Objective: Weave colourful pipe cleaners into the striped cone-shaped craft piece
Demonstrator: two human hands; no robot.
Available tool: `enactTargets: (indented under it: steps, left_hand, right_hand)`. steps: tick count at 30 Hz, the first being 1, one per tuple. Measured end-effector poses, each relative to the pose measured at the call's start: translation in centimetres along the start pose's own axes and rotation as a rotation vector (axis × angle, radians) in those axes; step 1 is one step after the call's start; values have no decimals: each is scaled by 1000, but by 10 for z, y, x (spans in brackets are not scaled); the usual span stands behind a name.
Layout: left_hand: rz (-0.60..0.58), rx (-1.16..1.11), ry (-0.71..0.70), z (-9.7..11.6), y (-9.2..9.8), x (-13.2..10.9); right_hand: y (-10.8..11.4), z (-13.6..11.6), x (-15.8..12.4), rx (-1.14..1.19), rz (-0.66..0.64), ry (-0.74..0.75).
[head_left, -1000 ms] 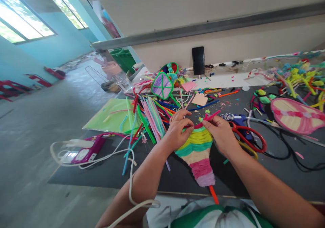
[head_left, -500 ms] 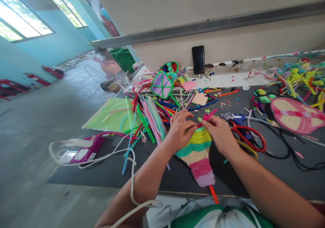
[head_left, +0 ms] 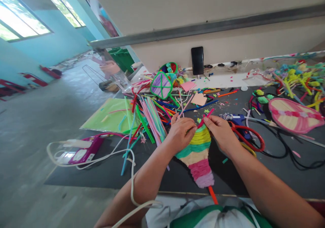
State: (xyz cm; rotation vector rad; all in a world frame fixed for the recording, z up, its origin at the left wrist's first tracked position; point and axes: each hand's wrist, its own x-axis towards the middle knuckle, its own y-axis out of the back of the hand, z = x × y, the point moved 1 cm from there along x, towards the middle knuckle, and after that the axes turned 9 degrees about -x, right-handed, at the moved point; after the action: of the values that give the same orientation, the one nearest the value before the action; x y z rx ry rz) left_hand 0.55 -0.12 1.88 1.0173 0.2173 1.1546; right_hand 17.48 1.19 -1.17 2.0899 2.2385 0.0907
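A striped fan-shaped craft piece (head_left: 199,153), wound in bands of yellow, teal, cream, pink and lilac, lies on the dark table with its orange stick (head_left: 213,195) toward me. My left hand (head_left: 180,133) grips its upper left edge, fingers curled and their tips partly hidden. Between the thumb and fingers of my right hand (head_left: 218,130) is a bright pink pipe cleaner (head_left: 210,112), which slants across the piece's top edge. How its lower end is fixed, I cannot make out.
Loose pipe cleaners (head_left: 152,116) lie left of my hands. Red-handled scissors (head_left: 250,135) and a blue glue gun (head_left: 236,120) are close on the right. A white cable (head_left: 132,177) crosses my left forearm. A phone (head_left: 197,61) leans against the back panel.
My left fingers have curled in closer at the piece's upper edge. My right hand has shifted slightly left with the pink pipe cleaner, which now tilts a little more steeply.
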Motion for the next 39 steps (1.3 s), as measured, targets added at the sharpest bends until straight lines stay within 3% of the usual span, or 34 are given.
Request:
enactTargets:
  steps: [8,12,18,24,27,30,33,36,39]
  left_hand:
    - [-17,22,-30,4,2,-1]
    - [-31,12,-38,6,1,-1]
    - [2,19,-62,8,1,-3]
    - [20,16,-90,13,2,-5]
    - [29,9,-88,12,2,-6]
    - [35,6,-89,10,2,-6]
    - [22,15,-89,9,2,-5]
    - [7,27,-80,9,2,-5]
    - [7,38,-75,9,1,-5]
  right_hand:
    - [7,-4,3,-39,-27,-73]
    - [7,-8,4,47,-42,-132]
    - [6,-9,2,357,-172,-344]
    - [7,-8,3,552,-368,-513]
    - [5,-8,1,588,-400,-551]
    - [1,-6,0,508,-207,-444]
    - [0,-4,1,250,67,-168]
    - [1,-4,1,-82,134,37]
    - [4,-6,-2,-287,143,103]
